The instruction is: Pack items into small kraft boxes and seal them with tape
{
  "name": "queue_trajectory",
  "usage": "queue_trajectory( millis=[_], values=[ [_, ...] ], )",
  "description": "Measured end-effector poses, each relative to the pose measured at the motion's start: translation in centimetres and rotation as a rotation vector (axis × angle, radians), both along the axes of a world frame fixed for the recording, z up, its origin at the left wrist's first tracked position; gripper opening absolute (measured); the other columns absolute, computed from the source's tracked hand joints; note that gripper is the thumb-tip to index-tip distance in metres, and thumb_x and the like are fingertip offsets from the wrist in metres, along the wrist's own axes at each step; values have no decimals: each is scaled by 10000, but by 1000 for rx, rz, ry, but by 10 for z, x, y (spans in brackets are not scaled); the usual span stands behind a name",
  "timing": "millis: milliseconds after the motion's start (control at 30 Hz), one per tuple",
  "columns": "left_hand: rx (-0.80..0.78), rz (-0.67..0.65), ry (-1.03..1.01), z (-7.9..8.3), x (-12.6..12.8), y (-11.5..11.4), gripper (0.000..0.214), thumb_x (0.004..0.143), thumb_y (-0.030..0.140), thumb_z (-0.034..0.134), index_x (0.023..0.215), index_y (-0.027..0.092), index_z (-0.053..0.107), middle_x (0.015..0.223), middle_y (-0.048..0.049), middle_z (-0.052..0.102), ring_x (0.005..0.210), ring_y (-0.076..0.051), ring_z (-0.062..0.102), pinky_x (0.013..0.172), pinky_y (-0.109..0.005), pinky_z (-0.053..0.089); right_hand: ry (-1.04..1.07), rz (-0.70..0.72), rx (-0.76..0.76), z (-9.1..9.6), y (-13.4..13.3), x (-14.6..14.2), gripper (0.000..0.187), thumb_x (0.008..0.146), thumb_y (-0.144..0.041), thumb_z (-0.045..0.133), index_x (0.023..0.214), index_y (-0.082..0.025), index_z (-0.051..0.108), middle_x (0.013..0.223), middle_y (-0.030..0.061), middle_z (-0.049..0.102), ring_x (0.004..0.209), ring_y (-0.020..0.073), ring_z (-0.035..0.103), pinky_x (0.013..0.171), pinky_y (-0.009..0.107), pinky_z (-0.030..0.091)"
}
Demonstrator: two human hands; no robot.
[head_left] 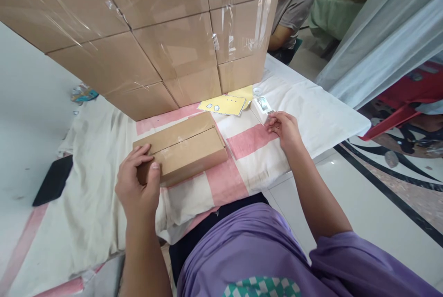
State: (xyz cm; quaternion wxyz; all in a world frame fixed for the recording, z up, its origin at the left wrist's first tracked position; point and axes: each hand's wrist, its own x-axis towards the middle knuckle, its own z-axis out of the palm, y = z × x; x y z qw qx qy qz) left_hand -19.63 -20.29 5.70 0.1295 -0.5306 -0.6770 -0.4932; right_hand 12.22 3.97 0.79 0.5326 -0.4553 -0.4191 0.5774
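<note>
A flat brown cardboard box (183,147) lies on the table covered with a white and pink cloth (104,186). My left hand (138,181) grips the box's near left corner, thumb on its front face. My right hand (285,128) reaches to the right, its fingers pinched at a small white dispenser-like object (261,107) near the table's far right. What the fingertips hold, if anything, is too small to make out. A yellow sheet (223,103) with small labels lies just beyond the box.
A tall stack of cardboard cartons wrapped in clear film (155,33) stands at the back of the table. A dark flat object (53,179) lies at the left. Another person in a grey shirt (290,10) sits behind the stack. A red chair (408,98) stands on the right.
</note>
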Motion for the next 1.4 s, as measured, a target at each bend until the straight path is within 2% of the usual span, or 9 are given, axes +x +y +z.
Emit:
queue_trajectory(
  millis=[167, 300, 600, 900, 1100, 1267, 1400],
  values=[
    [27, 10, 2, -3, -2, 0, 148, 905, 281, 656, 1035, 210, 662, 1276, -116, 733, 1321, -291, 628, 1162, -561, 466, -9, -5, -45, -4, 2, 1, 120, 692, -297, 691, 721, -183, 663, 566, -21, 589, 455, 112, 578, 360, 202, 390],
    [15, -5, 4, -4, -3, 0, 142, 912, 268, 653, 1041, 208, 662, 1275, -119, 730, 1323, -293, 626, 1171, -557, 457, -144, -29, -72, -8, 5, 0, 160, 697, -259, 684, 603, -205, 567, 486, -22, 589, 329, 74, 458, 309, 192, 301],
    [-11, -11, -10, -3, -3, -1, 136, 935, 297, 633, 1060, 244, 650, 1311, -102, 713, 1348, -266, 607, 1193, -526, 447, -213, -59, -87, -7, 9, -7, 201, 690, -242, 666, 553, -211, 522, 410, -5, 567, 257, 56, 368, 279, 179, 225],
    [-17, -25, -6, -2, -3, -2, 140, 930, 260, 638, 1067, 233, 648, 1317, -113, 712, 1359, -272, 598, 1192, -527, 441, -221, -35, -78, -11, 10, -6, 195, 669, -210, 625, 532, -223, 487, 367, -20, 517, 264, 57, 323, 294, 184, 205],
    [-26, -21, -10, -1, -3, -2, 134, 932, 252, 638, 1064, 224, 642, 1317, -119, 710, 1366, -269, 593, 1192, -504, 439, -235, -61, -42, -18, 9, -6, 176, 690, -207, 644, 578, -221, 510, 369, -40, 493, 310, 78, 380, 317, 185, 230],
    [-47, 17, 5, 2, 6, -1, 123, 956, 264, 616, 1055, 196, 640, 1310, -132, 710, 1342, -269, 608, 1178, -495, 447, -176, -30, 18, -9, -4, -6, 185, 738, -246, 666, 616, -208, 532, 425, -52, 496, 361, 72, 424, 366, 187, 274],
    [-137, 65, 154, 4, 28, -3, 242, 980, 259, 582, 1198, 178, 647, 1330, -135, 701, 1324, -282, 605, 1141, -485, 470, -107, 58, 92, 8, -26, -13, 178, 790, -328, 711, 724, -182, 633, 536, -48, 534, 413, 74, 462, 403, 205, 299]
  ],
)
